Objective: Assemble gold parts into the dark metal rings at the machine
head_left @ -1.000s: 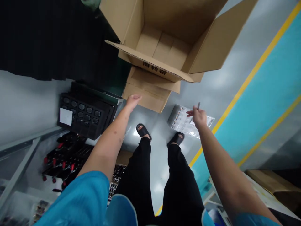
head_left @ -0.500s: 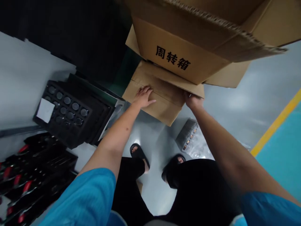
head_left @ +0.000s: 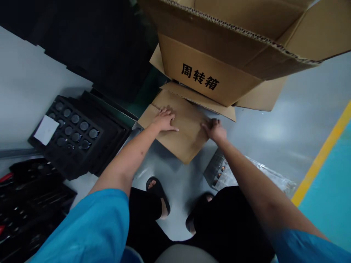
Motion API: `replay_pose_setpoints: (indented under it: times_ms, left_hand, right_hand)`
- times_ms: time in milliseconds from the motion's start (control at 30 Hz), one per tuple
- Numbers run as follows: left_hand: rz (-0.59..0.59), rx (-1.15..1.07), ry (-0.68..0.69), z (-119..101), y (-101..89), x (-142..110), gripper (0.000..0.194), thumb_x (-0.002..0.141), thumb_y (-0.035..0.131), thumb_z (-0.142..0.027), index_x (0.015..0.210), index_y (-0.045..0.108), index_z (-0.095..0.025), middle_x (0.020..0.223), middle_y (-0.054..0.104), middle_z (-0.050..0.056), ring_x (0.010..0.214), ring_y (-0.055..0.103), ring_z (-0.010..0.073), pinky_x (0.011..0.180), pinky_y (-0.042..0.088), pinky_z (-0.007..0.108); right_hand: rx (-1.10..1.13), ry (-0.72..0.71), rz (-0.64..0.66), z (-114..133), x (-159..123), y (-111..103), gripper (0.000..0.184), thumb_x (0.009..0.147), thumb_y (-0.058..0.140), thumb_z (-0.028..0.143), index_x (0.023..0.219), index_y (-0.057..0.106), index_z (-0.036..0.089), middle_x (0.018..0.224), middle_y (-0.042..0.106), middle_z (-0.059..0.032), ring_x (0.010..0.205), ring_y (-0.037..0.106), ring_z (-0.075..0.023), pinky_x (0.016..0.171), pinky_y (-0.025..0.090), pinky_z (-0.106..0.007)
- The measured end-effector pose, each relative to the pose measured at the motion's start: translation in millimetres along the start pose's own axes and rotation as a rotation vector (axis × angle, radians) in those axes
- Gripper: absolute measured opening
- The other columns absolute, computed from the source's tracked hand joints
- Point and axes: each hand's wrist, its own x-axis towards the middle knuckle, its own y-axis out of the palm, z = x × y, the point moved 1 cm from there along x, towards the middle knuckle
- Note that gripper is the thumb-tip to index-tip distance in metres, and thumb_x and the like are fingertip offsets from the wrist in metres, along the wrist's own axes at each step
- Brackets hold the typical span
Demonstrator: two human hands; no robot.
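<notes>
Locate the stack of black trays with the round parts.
The stack of black trays is in the head view, on the person's left, beyond the left forearm and below the dark covering.

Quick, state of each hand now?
Left hand: open, laid on the smaller brown cardboard box.
Right hand: fingers curled at that box's right edge; whether they grip it cannot be told.

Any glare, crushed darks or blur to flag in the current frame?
Head view: soft glare on the grey floor right of the large open carton; the black expanse at upper left is nearly detailless; the right sleeve looks soft, while the carton's printed characters stay legible.
</notes>
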Motion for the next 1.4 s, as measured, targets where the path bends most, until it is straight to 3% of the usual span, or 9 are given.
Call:
replay_pose_setpoints:
  times_ms: [167, 333, 533, 667, 767, 900, 1067, 1233, 1400]
  left_hand:
    - [0.158, 0.052, 0.126, -1.2, -16.7, -99.3, 0.062, 0.071, 0.075, -0.082, 0.081, 0.067, -0.021, 0.098, 0.069, 0.010, 0.108, 0.061, 0.0314, 0.094, 0.044, 0.040]
    - [0.377, -0.025, -0.096, -13.5, -19.7, -196.8, 0.057, 0.091, 0.052, -0.077, 0.083, 0.068, -0.023, 0.098, 0.072, 0.009, 0.099, 0.068, 0.0285, 0.087, 0.048, 0.037]
    - [0.429, -0.036, -0.267, -15.6, 9.0, -230.2, 0.062, 0.082, 0.067, -0.074, 0.113, 0.071, -0.021, 0.128, 0.069, 0.016, 0.124, 0.059, 0.0372, 0.107, 0.043, 0.047]
    - [0.411, -0.115, -0.217, -7.1, 27.4, -246.7, 0.071, 0.081, 0.070, -0.074, 0.129, 0.064, -0.022, 0.136, 0.061, 0.015, 0.132, 0.052, 0.0354, 0.113, 0.039, 0.046]
    - [0.391, -0.119, -0.201, -5.0, 45.5, -253.0, 0.080, 0.073, 0.084, -0.066, 0.133, 0.058, -0.019, 0.140, 0.056, 0.016, 0.133, 0.049, 0.0347, 0.114, 0.040, 0.044]
    - [0.405, 0.005, -0.296, -17.9, 78.9, -241.7, 0.089, 0.058, 0.100, -0.051, 0.126, 0.057, -0.012, 0.133, 0.054, 0.023, 0.127, 0.051, 0.0380, 0.104, 0.049, 0.044]
    - [0.338, 0.128, -0.349, -26.8, 96.0, -230.1, 0.078, 0.065, 0.097, -0.050, 0.120, 0.058, -0.012, 0.130, 0.058, 0.024, 0.123, 0.054, 0.0375, 0.100, 0.050, 0.042]
    - [0.322, -0.020, -0.288, -11.1, 61.1, -203.0, 0.056, 0.083, 0.073, -0.070, 0.108, 0.069, -0.020, 0.117, 0.069, 0.015, 0.116, 0.063, 0.0339, 0.100, 0.048, 0.041]
    - [0.163, 0.080, -0.092, -16.5, 46.6, -152.0, 0.034, 0.101, 0.049, -0.031, 0.125, 0.069, -0.019, 0.135, 0.067, 0.016, 0.129, 0.054, 0.0326, 0.103, 0.041, 0.045]
  right_hand:
    - [0.036, -0.023, 0.171, 12.3, -57.7, 11.7, 0.057, 0.102, 0.047, 0.067, 0.135, 0.056, 0.021, 0.136, 0.062, -0.0175, 0.125, 0.062, -0.0338, 0.095, 0.055, -0.043]
    - [-0.095, -0.186, 0.091, 50.9, -75.0, 4.3, 0.053, 0.104, 0.051, 0.051, 0.139, 0.054, 0.012, 0.154, 0.047, -0.0255, 0.135, 0.053, -0.0363, 0.100, 0.056, -0.047]
    - [-0.242, -0.555, 0.200, 107.4, -113.1, 20.8, 0.053, 0.100, 0.057, 0.029, 0.149, 0.048, 0.012, 0.169, 0.030, -0.0256, 0.157, 0.026, -0.0385, 0.097, 0.060, -0.048]
    - [-0.288, -0.590, 0.196, 104.9, -104.5, -21.4, 0.040, 0.102, 0.050, 0.025, 0.140, 0.059, 0.013, 0.152, 0.055, -0.0250, 0.140, 0.052, -0.0361, 0.093, 0.060, -0.043]
    - [-0.313, -0.379, 0.105, 85.6, -70.8, -78.9, 0.032, 0.104, 0.047, 0.028, 0.125, 0.070, 0.020, 0.114, 0.075, -0.0174, 0.104, 0.072, -0.0331, 0.088, 0.059, -0.046]
    - [-0.224, -0.132, -0.141, 64.6, -22.5, -121.1, 0.037, 0.107, 0.050, 0.042, 0.118, 0.074, 0.016, 0.113, 0.074, -0.0207, 0.108, 0.070, -0.0354, 0.091, 0.055, -0.051]
    - [-0.143, -0.149, -0.186, 63.6, -17.9, -112.1, 0.035, 0.106, 0.048, 0.031, 0.124, 0.073, 0.014, 0.123, 0.070, -0.0232, 0.112, 0.066, -0.0394, 0.093, 0.052, -0.055]
    - [-0.013, -0.195, -0.286, 71.0, -44.6, -107.3, 0.037, 0.101, 0.041, 0.020, 0.124, 0.070, 0.015, 0.131, 0.059, -0.0226, 0.126, 0.052, -0.0426, 0.099, 0.050, -0.058]
    - [-0.137, -0.548, -0.195, 106.8, -83.7, -62.2, 0.038, 0.105, 0.033, 0.019, 0.115, 0.069, 0.014, 0.132, 0.062, -0.0192, 0.129, 0.047, -0.0343, 0.092, 0.055, -0.041]
